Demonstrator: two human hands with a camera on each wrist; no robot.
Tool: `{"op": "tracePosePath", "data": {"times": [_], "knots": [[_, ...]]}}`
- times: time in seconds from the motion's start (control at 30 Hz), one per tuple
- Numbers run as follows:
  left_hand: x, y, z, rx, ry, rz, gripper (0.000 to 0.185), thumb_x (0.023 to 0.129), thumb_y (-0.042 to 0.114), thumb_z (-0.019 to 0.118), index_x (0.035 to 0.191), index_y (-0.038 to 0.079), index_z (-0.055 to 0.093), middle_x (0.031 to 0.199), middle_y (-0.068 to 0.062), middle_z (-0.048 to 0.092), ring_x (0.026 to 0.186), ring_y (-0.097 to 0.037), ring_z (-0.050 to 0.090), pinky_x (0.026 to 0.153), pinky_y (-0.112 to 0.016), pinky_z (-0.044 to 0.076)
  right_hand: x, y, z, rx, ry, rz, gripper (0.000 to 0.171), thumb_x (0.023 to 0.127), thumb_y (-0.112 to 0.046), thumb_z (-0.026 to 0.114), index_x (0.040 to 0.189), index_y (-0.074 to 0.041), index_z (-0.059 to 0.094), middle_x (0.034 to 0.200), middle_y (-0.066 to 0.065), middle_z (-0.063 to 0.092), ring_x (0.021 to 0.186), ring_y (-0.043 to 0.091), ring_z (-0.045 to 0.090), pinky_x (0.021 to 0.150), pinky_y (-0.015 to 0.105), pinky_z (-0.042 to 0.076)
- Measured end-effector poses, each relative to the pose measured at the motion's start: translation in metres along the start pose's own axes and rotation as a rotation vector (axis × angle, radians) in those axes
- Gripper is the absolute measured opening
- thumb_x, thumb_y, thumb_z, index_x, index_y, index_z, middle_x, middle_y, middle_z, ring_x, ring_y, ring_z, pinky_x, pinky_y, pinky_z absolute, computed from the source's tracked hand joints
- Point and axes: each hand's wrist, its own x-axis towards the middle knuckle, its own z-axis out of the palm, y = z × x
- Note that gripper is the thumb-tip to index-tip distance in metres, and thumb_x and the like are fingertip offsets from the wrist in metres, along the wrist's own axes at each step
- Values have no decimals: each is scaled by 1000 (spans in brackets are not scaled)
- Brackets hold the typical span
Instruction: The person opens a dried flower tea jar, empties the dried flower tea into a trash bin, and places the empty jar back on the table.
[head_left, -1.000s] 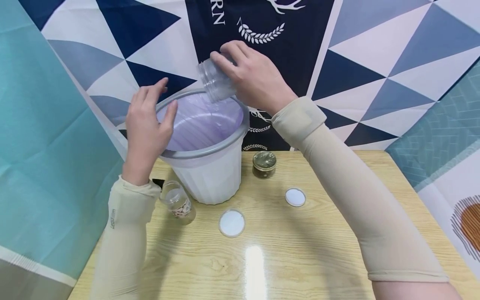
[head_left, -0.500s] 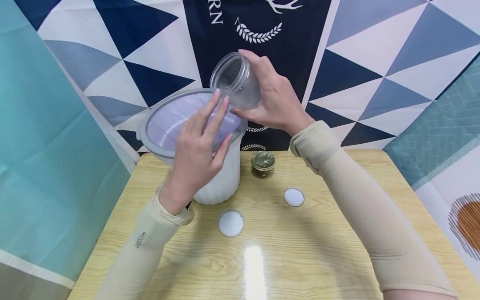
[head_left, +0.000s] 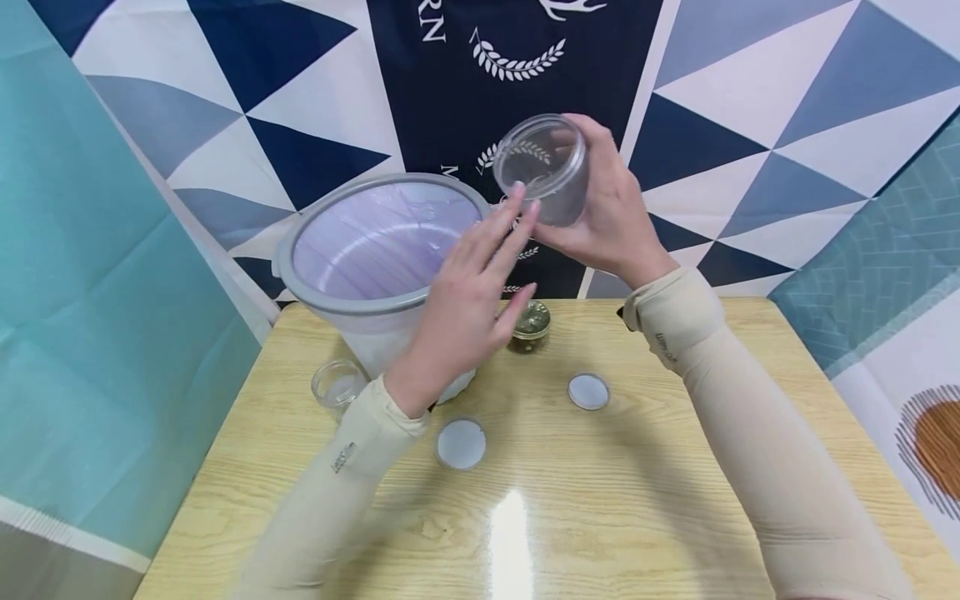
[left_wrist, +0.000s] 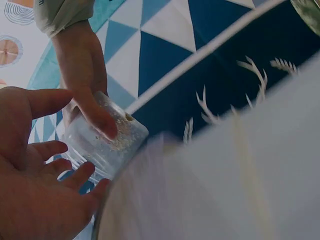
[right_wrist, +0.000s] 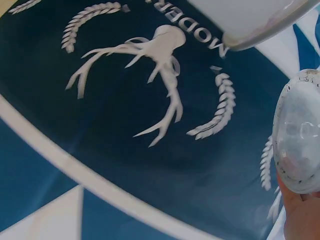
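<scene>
The right hand [head_left: 615, 217] grips a clear jar [head_left: 542, 169] round its body, held up in the air above the table's [head_left: 675, 500] far edge, just right of the bin's [head_left: 375, 250] rim; the jar lies tilted, its long axis running roughly toward the camera and leftward, its open mouth facing the person and slightly down, probably so the inside can be seen or reached; it looks empty; the left hand [head_left: 468, 308] is open, fingers straight, its fingertips [head_left: 521, 208] just at the jar's mouth, holding nothing; the bin leans with its lined mouth toward the person; a small glass [head_left: 336, 383] stands near the left edge beside the bin; a gold-lidded jar [head_left: 531, 321] sits behind the left hand; two white lids [head_left: 461, 442] lie flat mid-table, well apart.
</scene>
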Motion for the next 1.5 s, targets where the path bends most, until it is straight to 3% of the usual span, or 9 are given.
{"op": "tracePosePath", "data": {"times": [0.3, 0.5, 0.67, 0.83, 1.0, 1.2, 1.5], "knots": [[17, 15, 52, 94, -184, 35, 68, 104, 39, 59, 164, 20, 32, 174, -3, 20, 159, -19, 24, 131, -32, 14, -48, 32, -22, 8, 28, 273, 108, 71, -13, 91, 159, -16, 28, 145, 17, 54, 130, 32, 60, 108, 53, 51], [19, 14, 95, 137, -370, 56, 65, 109, 36, 49, 167, 24, 22, 176, 2, 12, 160, -16, 20, 130, -40, 22, -87, 61, -26, -49, -5, 390, 107, 71, -12, 93, 158, -20, 32, 148, 17, 54, 137, 36, 53, 111, 60, 46], [17, 13, 122, 171, -485, 45, 69, 109, 35, 47, 168, 27, 14, 176, 9, 7, 159, -13, 21, 130, -40, 21, -114, 75, -24, -82, -32, 517, 106, 68, -7, 91, 157, -21, 35, 148, 18, 53, 134, 41, 51, 107, 65, 43], [13, 12, 145, 179, -552, 53, 70, 108, 25, 47, 168, 29, 11, 175, 12, 6, 160, -11, 19, 130, -40, 22, -137, 87, -21, -130, -71, 579, 106, 67, -5, 91, 157, -14, 35, 147, 22, 51, 128, 47, 53, 103, 66, 45], [7, 11, 165, 149, -616, 48, 85, 100, 16, 59, 168, 30, 10, 175, 14, 9, 160, -11, 18, 129, -42, 24, -161, 99, -15, -158, -147, 627, 108, 66, -5, 93, 157, -8, 33, 146, 26, 50, 132, 47, 54, 106, 67, 44], [-1, 10, 185, 92, -692, 29, 98, 96, 24, 73, 168, 28, 7, 174, 13, 12, 159, -12, 21, 129, -42, 24, -187, 110, -9, -157, -235, 682, 111, 67, -9, 96, 156, -2, 30, 150, 29, 50, 137, 48, 51, 111, 66, 41], [-10, 14, 205, 84, -757, -15, 89, 101, 24, 63, 168, 30, 5, 174, 13, 11, 159, -11, 20, 131, -41, 19, -215, 123, -9, -101, -280, 740, 116, 64, -10, 98, 156, 1, 28, 150, 33, 46, 137, 53, 47, 112, 68, 39]]}}
